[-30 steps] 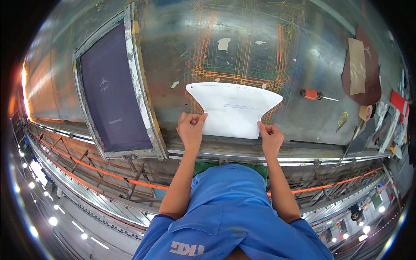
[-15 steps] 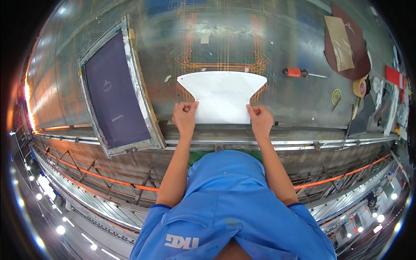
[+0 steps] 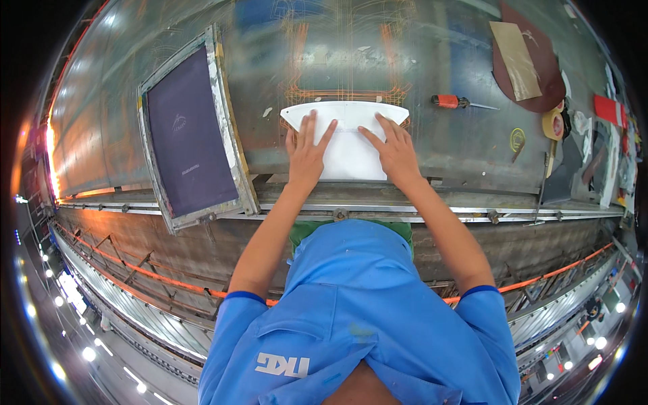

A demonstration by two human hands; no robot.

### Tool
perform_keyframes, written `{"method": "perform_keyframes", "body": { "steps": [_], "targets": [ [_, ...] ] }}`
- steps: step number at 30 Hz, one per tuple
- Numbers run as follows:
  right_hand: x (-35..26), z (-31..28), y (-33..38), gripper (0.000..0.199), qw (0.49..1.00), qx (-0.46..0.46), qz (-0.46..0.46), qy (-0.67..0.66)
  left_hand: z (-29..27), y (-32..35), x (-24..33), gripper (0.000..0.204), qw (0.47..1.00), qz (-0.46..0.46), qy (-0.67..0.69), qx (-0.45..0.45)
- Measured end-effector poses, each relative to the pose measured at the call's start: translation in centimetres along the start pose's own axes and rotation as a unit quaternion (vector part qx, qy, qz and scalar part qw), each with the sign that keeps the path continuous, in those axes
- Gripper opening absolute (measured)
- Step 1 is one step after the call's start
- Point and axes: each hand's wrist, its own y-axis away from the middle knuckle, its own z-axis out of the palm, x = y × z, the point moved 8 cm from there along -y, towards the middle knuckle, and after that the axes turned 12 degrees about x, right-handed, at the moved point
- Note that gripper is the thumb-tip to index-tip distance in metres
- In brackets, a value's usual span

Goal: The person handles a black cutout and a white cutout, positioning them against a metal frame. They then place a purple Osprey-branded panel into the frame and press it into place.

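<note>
A white sheet (image 3: 352, 158), wide and curved at its far edge and narrower toward me, lies flat on the metal table in front of me. My left hand (image 3: 309, 152) rests on its left part with the fingers spread. On its right part lies my right hand (image 3: 395, 150), fingers stretched out and also apart. Both palms face down, and neither hand grips anything. Orange and dark guide lines (image 3: 347, 93) are marked on the table just beyond the sheet's far edge.
A framed screen (image 3: 192, 131) with purple mesh lies at the left. To the right are a red-handled screwdriver (image 3: 449, 101), a maroon piece (image 3: 548, 74) under a tan strip (image 3: 516, 61), a tape roll (image 3: 552, 125) and a red object (image 3: 609, 110). A metal rail (image 3: 466, 210) runs along the near edge.
Both hands have let go of the sheet's sides near its close end. They have moved forward and inward and now lie flat on its surface with fingers spread.
</note>
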Motion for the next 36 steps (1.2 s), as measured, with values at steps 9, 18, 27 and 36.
{"method": "perform_keyframes", "body": {
  "steps": [9, 18, 27, 36],
  "targets": [
    [-1.3, 3.1, 1.4, 0.072, 0.997, 0.0, -0.065, -0.039, 3.3, -0.5, -0.3, 0.06, 0.988, 0.054, 0.055, -0.131],
    [-1.5, 5.1, -2.1, 0.072, 0.995, 0.066, -0.023, -0.068, 4.8, -0.9, 0.7, 0.053, 0.994, 0.064, 0.079, -0.05],
    [-0.9, 6.1, -2.2, 0.087, 0.997, 0.008, 0.025, -0.074, 4.2, -1.3, 0.8, 0.068, 0.992, 0.033, 0.091, -0.076],
    [-0.7, 6.7, -1.7, 0.085, 0.997, 0.001, 0.033, -0.076, 5.2, -0.7, 0.9, 0.071, 0.989, 0.037, 0.093, -0.108]
  ]
}}
